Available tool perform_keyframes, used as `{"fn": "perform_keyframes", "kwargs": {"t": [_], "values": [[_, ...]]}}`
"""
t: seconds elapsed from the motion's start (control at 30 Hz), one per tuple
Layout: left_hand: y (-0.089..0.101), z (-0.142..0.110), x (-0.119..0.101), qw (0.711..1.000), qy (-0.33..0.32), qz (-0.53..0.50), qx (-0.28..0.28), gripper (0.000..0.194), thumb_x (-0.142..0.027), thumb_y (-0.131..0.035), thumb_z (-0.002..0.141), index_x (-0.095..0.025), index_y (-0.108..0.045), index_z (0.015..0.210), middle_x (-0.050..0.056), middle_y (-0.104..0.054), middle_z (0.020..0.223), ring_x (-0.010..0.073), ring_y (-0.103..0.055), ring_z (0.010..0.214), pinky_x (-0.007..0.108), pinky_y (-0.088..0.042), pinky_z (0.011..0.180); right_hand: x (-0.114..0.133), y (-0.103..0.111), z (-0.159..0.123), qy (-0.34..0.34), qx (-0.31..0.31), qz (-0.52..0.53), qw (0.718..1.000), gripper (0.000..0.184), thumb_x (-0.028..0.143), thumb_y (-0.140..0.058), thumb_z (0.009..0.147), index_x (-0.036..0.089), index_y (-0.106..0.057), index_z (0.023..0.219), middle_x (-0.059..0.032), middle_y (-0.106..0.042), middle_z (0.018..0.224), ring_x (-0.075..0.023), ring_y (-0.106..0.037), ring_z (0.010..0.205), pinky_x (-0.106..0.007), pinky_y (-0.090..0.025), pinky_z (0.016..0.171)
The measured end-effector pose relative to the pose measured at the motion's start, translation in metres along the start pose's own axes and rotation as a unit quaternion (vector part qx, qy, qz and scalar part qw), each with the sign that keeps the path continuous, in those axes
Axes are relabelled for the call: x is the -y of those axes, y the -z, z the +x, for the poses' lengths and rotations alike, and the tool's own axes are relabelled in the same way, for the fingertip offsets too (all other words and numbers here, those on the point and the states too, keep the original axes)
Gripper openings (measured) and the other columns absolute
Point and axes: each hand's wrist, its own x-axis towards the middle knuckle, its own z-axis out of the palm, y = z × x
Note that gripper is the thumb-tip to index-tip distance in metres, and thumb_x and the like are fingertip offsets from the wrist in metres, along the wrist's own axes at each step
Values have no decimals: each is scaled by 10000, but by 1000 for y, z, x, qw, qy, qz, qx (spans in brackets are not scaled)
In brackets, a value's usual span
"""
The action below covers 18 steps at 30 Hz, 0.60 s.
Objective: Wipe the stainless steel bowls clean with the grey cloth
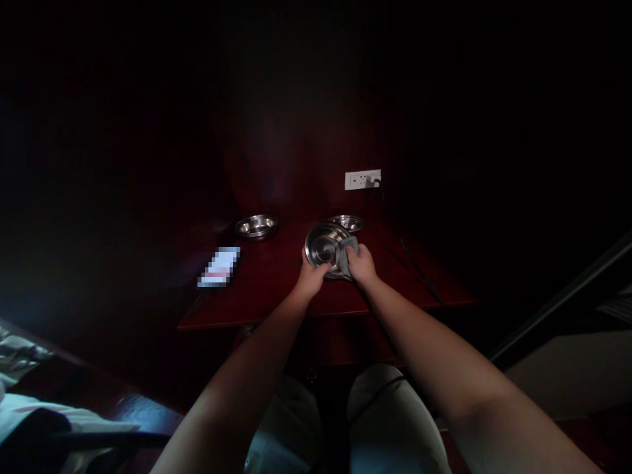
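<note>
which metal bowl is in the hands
The tilted bowl, gripped by the left hand, with the right hand holding a grey cloth against it; the bowl behind it and the bowl farther left sit on the table.

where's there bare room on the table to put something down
The widest bare-looking patch of table lies between the lit device and left hand. A smaller one lies between the right hand and dark cord-like strip. It's crowded around the held bowl, gray cloth and rear bowl.
</note>
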Motion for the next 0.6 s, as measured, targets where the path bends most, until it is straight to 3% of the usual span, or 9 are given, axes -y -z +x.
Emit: {"fn": "perform_keyframes", "kwargs": {"t": [0.17,0.4,0.47,0.6], "values": [[3,1,-5,995,92,-43,-3,704,-59,-590,521,-214,-401,1182,42,-588,1030,213,-566,947,421,-451,854,-1,2,6,-1,14,-6,1000,233,431,-479,710,201,-465,679,-4,-558,676,-152,-509,614,-261,-367,572],[5,-1,-11,988,143,-52,33,646,-153,-619,569,-227,-409,1176,73,-569,1051,239,-592,862,453,-504,717,-5,4,15,-15,34,5,999,265,455,-507,683,191,-491,701,5,-566,647,-143,-515,588,-254,-378,546],[4,-2,-11,990,122,-54,44,693,-201,-646,598,-235,-364,1230,86,-544,1130,255,-571,958,458,-486,782,-6,5,16,-18,33,10,999,276,462,-500,686,187,-497,708,1,-576,646,-142,-521,586,-254,-384,548],[0,-2,-5,999,2,16,43,819,-212,-700,597,-221,-286,1304,81,-499,1234,232,-471,1147,406,-351,988,-4,1,15,-23,7,7,1000,282,470,-464,705,190,-495,721,-15,-591,673,-150,-533,604,-266,-395,576]]}}
